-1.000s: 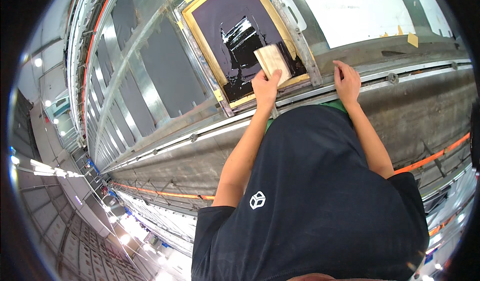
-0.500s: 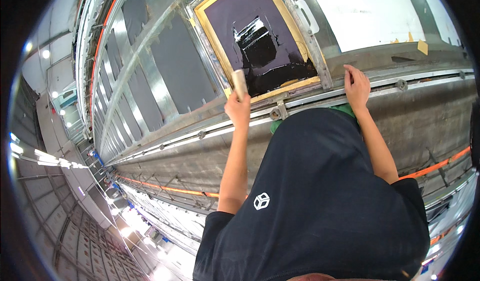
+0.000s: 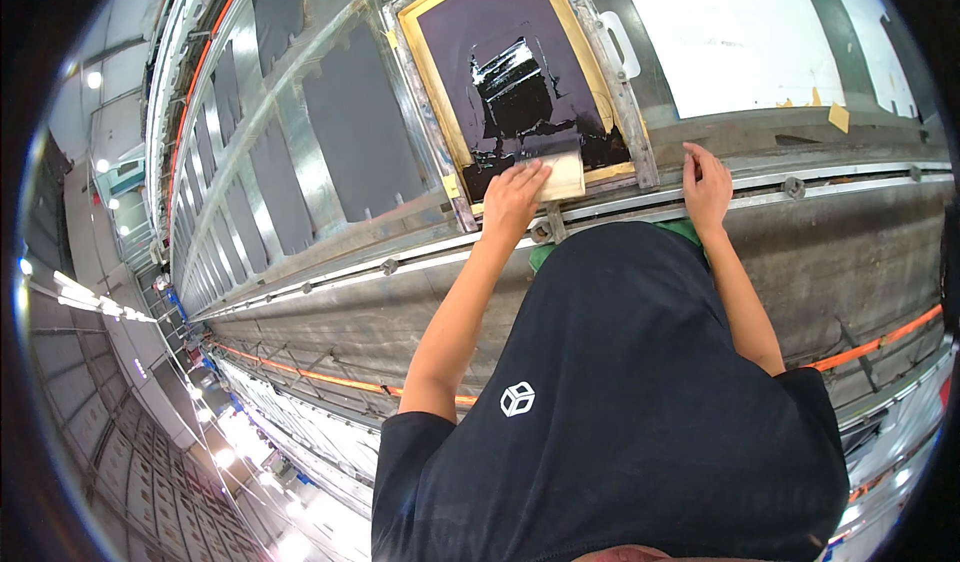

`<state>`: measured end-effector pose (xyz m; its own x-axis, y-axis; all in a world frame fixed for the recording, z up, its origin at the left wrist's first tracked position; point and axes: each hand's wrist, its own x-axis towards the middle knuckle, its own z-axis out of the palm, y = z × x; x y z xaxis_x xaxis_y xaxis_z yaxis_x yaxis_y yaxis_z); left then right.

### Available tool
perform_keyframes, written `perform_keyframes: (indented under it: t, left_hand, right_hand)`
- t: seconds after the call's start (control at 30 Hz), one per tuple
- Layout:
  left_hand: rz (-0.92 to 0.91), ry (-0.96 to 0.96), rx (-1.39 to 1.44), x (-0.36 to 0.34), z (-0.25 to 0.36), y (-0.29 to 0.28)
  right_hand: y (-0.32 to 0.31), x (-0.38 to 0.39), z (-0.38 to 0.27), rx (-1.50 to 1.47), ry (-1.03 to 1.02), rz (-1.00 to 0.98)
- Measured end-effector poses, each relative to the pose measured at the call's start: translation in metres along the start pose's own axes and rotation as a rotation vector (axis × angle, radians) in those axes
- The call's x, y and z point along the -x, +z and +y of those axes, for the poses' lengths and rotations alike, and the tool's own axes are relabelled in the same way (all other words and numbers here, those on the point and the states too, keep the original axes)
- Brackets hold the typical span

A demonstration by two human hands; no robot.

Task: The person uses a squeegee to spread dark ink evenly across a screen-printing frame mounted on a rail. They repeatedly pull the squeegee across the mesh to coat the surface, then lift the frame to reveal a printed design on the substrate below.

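Observation:
My left hand (image 3: 513, 200) is closed on a squeegee (image 3: 562, 176) with a pale wooden handle. Its blade end rests toward the near edge of a screen-printing frame (image 3: 432, 82), over the dark mesh. Black ink (image 3: 518, 104) lies in a wet, shiny patch mid-screen, and more is pooled along the near edge. My right hand (image 3: 708, 187) hovers by the metal rail, right of the frame's near corner; its fingers are loosely bent and apart, with nothing in them.
A white handle (image 3: 622, 46) sticks up from the frame's right side. White sheets (image 3: 730, 37) lie to the right, near a yellow tape scrap (image 3: 839, 116). Dark grey panels (image 3: 362, 127) line the long table to the left. A metal rail (image 3: 640, 200) with bolts runs along the table's front.
My left hand has swung the squeegee from the frame's near left corner rightward into the near ink, turning it broadside. The right hand has barely moved.

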<state>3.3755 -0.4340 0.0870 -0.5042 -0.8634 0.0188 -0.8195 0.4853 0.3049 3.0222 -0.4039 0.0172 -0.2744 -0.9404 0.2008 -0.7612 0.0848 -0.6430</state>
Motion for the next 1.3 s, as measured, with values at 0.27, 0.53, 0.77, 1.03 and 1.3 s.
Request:
perform_keyframes:
  t: [0.27,0.53,0.77,1.03,1.3]
  left_hand:
    - [0.082,-0.137,-0.062,0.061,0.007,0.009]
    - [0.053,-0.208,0.013,0.080,0.019,0.003]
    - [0.110,-0.299,0.129,0.077,0.008,-0.042]
    - [0.692,-1.163,1.324,-0.028,0.021,-0.021]
    - [0.745,-1.064,1.896,-0.027,0.047,0.022]
  right_hand:
    - [0.000,0.002,0.002,-0.012,0.039,-0.028]
    - [-0.001,0.002,0.007,0.028,0.076,-0.082]
    - [-0.004,-0.009,-0.007,-0.113,0.009,0.011]
    - [-0.008,-0.073,-0.173,-0.126,-0.822,-0.315]
    - [0.033,-0.062,-0.194,-0.101,-1.066,-0.444]
